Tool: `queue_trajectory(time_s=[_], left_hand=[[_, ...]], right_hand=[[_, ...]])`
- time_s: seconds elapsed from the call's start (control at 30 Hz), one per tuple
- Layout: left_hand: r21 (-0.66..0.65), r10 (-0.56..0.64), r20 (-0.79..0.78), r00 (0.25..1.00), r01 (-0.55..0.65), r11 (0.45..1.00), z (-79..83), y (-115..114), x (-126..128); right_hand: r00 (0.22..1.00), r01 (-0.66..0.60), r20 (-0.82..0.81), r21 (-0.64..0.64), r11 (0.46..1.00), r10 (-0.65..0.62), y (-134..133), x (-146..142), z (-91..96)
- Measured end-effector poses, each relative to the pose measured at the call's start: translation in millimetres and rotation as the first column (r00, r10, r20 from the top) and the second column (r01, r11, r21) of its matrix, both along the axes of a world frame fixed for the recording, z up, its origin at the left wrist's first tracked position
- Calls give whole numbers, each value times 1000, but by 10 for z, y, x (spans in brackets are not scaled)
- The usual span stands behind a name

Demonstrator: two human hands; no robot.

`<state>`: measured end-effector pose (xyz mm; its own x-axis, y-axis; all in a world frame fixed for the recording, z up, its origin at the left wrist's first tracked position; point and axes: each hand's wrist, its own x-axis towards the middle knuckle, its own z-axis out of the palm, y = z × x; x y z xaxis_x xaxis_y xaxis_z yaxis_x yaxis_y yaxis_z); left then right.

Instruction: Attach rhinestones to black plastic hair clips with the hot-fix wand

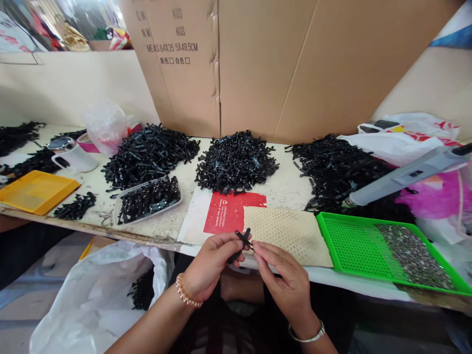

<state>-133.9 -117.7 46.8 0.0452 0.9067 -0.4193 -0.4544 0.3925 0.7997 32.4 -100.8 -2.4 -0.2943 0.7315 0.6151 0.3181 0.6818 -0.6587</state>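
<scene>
Between the thumb and fingers of my left hand (pixel 217 258) are small black strip parts (pixel 244 238), some of them crossing each other. My right hand (pixel 282 273) pinches at the right end of these strips; whether a smaller piece sits in its fingertips is too small to tell. Both hands are close together at the table's front edge, in front of a beige honeycomb-patterned mat (pixel 287 236). To the right of the mat lies a green perforated tray (pixel 350 246) with many tiny metallic pieces (pixel 413 253) in its right part.
Black-strip heaps (pixel 236 162) line the table's back before a large cardboard box (pixel 265 69). A grey electric screwdriver (pixel 401 177) slants in from the right. At left are a clear container (pixel 180 196), yellow tray (pixel 40 191) and white mug (pixel 81 157). A white plastic bag (pixel 92 295) hangs below.
</scene>
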Motion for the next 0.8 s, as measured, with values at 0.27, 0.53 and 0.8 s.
queue_trajectory(time_s=[0.27,0.53,0.8], left_hand=[[42,23,-161,987,-16,999,-112,33,49],[113,196,-336,921,-167,979,-258,245,-309],[134,63,-440,896,-4,991,-410,116,-505]], right_hand=[[997,-14,75,95,995,7,-39,-14,-1],[969,-21,246,3,1000,20,985,-160,195],[948,-227,184,-183,957,260,2111,-691,-118]])
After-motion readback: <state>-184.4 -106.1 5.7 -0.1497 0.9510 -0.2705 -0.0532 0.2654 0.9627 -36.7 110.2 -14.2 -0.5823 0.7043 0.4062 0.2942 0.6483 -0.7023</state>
